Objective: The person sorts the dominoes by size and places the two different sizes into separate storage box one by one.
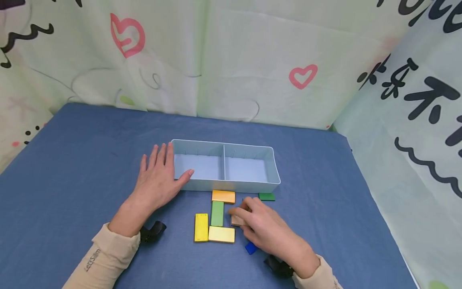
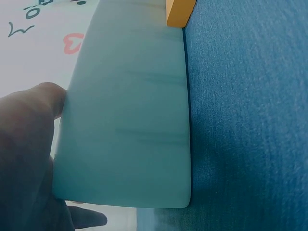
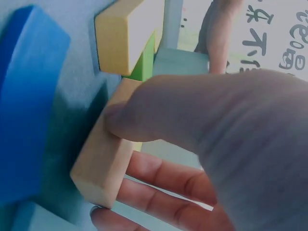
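A pale blue box with two compartments (image 1: 202, 185) stands on the blue cloth. My left hand (image 1: 157, 182) lies along its left end, fingers straight, with the thumb over the front rim. In the right wrist view, a plain wooden block (image 3: 103, 159) sits between the thumb and fingers of my right hand (image 3: 178, 120), which pinches it. The head view shows my right hand mostly covering that block, just right of a green block (image 1: 217, 213). This green block stands between an orange block (image 1: 223, 196) at the box's front and a pale yellow block (image 1: 221, 235).
A bright yellow block (image 1: 201, 227) lies beside the pale yellow one. Near the box's front right is a dark green block (image 1: 267, 196). A blue block (image 1: 250, 247) shows partly below my right hand. Printed curtains (image 1: 245, 52) hang behind the table and along its sides.
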Demonstrator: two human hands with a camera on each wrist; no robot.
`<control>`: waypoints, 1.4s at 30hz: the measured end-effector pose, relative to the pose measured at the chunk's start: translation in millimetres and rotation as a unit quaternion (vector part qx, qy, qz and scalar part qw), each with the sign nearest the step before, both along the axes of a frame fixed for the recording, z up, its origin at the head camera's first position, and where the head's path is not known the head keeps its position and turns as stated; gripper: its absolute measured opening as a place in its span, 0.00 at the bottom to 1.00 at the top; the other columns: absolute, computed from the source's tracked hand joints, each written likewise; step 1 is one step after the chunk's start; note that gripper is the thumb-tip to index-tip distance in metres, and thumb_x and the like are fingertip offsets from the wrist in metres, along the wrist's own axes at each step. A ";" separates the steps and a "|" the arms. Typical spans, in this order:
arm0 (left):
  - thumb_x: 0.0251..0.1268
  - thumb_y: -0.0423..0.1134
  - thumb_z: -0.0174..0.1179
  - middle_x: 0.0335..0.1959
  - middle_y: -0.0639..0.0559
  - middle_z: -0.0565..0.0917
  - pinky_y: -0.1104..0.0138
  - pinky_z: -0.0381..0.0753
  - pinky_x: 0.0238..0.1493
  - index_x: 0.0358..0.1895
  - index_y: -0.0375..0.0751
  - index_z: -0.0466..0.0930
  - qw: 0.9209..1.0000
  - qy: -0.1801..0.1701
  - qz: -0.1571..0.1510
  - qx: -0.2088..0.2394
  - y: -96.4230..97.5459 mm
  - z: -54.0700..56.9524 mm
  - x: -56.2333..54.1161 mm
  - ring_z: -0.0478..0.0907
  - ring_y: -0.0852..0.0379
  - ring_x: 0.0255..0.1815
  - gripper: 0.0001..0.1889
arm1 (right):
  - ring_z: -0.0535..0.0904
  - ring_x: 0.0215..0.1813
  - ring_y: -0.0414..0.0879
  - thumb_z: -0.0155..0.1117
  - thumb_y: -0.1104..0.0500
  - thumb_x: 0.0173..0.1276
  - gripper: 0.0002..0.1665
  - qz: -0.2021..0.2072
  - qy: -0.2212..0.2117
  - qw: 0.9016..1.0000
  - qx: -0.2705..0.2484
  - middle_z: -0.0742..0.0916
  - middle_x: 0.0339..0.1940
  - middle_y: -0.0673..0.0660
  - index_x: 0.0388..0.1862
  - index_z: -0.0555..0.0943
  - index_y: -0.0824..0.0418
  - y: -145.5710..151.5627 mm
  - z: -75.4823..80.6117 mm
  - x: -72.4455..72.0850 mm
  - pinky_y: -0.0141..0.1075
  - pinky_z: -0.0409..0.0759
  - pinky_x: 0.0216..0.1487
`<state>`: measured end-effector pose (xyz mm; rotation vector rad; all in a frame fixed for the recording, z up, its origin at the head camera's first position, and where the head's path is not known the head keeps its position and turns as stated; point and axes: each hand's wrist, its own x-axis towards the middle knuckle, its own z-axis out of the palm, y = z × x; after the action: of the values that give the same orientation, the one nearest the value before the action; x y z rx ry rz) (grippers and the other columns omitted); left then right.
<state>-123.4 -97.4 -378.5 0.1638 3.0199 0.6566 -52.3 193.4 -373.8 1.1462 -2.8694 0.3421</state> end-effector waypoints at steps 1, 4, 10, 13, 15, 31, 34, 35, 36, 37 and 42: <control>0.69 0.66 0.49 0.80 0.32 0.46 0.37 0.37 0.77 0.80 0.35 0.35 1.000 0.000 0.000 0.000 0.2 0.1 -0.2 0.37 0.34 0.82 0.52 | 0.68 0.35 0.39 0.68 0.68 0.59 0.26 -0.001 0.005 1.000 -0.002 0.79 0.38 0.48 0.55 0.83 0.49 1.0 0.7 -0.6 0.28 0.70 0.32; 0.69 0.66 0.49 0.80 0.32 0.46 0.37 0.37 0.77 0.80 0.35 0.35 1.000 0.002 0.000 0.002 0.7 0.2 -0.8 0.37 0.34 0.82 0.52 | 0.68 0.36 0.39 0.67 0.68 0.61 0.25 -0.009 0.012 1.000 -0.007 0.78 0.38 0.48 0.56 0.84 0.48 4.2 4.2 -2.2 0.29 0.71 0.33; 0.69 0.65 0.49 0.80 0.31 0.47 0.37 0.37 0.77 0.80 0.35 0.36 1.000 0.001 0.004 0.001 1.3 -0.3 -0.6 0.38 0.33 0.82 0.51 | 0.67 0.38 0.40 0.68 0.70 0.59 0.26 -0.025 0.020 0.999 -0.017 0.77 0.39 0.49 0.54 0.85 0.48 8.4 10.4 -3.9 0.29 0.70 0.33; 0.69 0.65 0.49 0.80 0.31 0.47 0.37 0.38 0.77 0.80 0.34 0.36 1.000 0.002 0.004 0.001 1.4 -0.5 0.1 0.38 0.33 0.81 0.51 | 0.68 0.38 0.39 0.70 0.70 0.57 0.27 -0.030 0.032 0.999 -0.026 0.77 0.39 0.49 0.53 0.85 0.48 9.6 13.3 -4.4 0.28 0.69 0.32; 0.69 0.65 0.49 0.80 0.31 0.47 0.37 0.38 0.77 0.80 0.34 0.36 1.000 0.003 0.005 0.002 1.5 -0.5 0.5 0.38 0.33 0.81 0.51 | 0.68 0.37 0.39 0.71 0.70 0.56 0.26 -0.034 0.039 0.998 -0.033 0.77 0.39 0.49 0.53 0.85 0.49 10.9 16.5 -5.0 0.27 0.69 0.31; 0.69 0.65 0.50 0.80 0.31 0.48 0.37 0.39 0.77 0.80 0.34 0.37 1.000 0.013 0.008 0.001 2.5 -4.0 1.1 0.40 0.32 0.81 0.51 | 0.74 0.43 0.45 0.71 0.69 0.58 0.27 -0.064 0.083 0.991 -0.078 0.82 0.44 0.52 0.57 0.83 0.52 16.4 53.6 -31.5 0.35 0.76 0.32; 0.69 0.65 0.50 0.80 0.31 0.49 0.37 0.39 0.77 0.80 0.34 0.37 1.000 0.013 0.007 0.000 3.0 -4.5 1.0 0.40 0.32 0.81 0.51 | 0.75 0.44 0.47 0.71 0.69 0.59 0.26 -0.077 0.076 0.991 -0.079 0.83 0.45 0.53 0.57 0.83 0.53 17.0 55.1 -36.2 0.37 0.77 0.35; 0.69 0.65 0.50 0.80 0.31 0.49 0.37 0.39 0.77 0.80 0.34 0.37 1.000 0.013 0.007 0.001 3.2 -4.6 0.8 0.40 0.32 0.81 0.51 | 0.76 0.45 0.47 0.70 0.69 0.59 0.26 -0.081 0.075 0.991 -0.079 0.82 0.45 0.53 0.57 0.83 0.53 16.9 55.4 -37.6 0.38 0.77 0.35; 0.69 0.65 0.50 0.80 0.31 0.49 0.37 0.39 0.77 0.80 0.34 0.37 1.000 0.014 0.007 0.002 3.2 -4.7 0.7 0.40 0.32 0.81 0.51 | 0.76 0.45 0.47 0.70 0.69 0.60 0.26 -0.084 0.071 0.991 -0.079 0.83 0.45 0.53 0.57 0.83 0.53 16.7 55.9 -39.0 0.39 0.78 0.36; 0.69 0.64 0.50 0.80 0.31 0.49 0.37 0.39 0.77 0.80 0.34 0.37 1.000 0.015 0.007 0.002 3.2 -4.7 0.5 0.40 0.33 0.81 0.51 | 0.76 0.45 0.47 0.70 0.68 0.60 0.25 -0.088 0.067 0.991 -0.080 0.82 0.46 0.53 0.57 0.82 0.53 16.3 56.5 -40.2 0.39 0.78 0.37; 0.69 0.64 0.50 0.80 0.31 0.48 0.37 0.39 0.77 0.80 0.34 0.37 1.000 0.013 0.009 0.000 2.7 -4.0 0.0 0.39 0.33 0.81 0.51 | 0.75 0.46 0.46 0.68 0.66 0.64 0.25 -0.099 0.047 0.989 -0.098 0.82 0.48 0.52 0.60 0.81 0.54 12.4 58.7 -49.1 0.40 0.76 0.39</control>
<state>-123.5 -94.7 -382.5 0.1477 3.0491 0.6614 -101.4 205.7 -315.0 0.8140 -2.7618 0.5295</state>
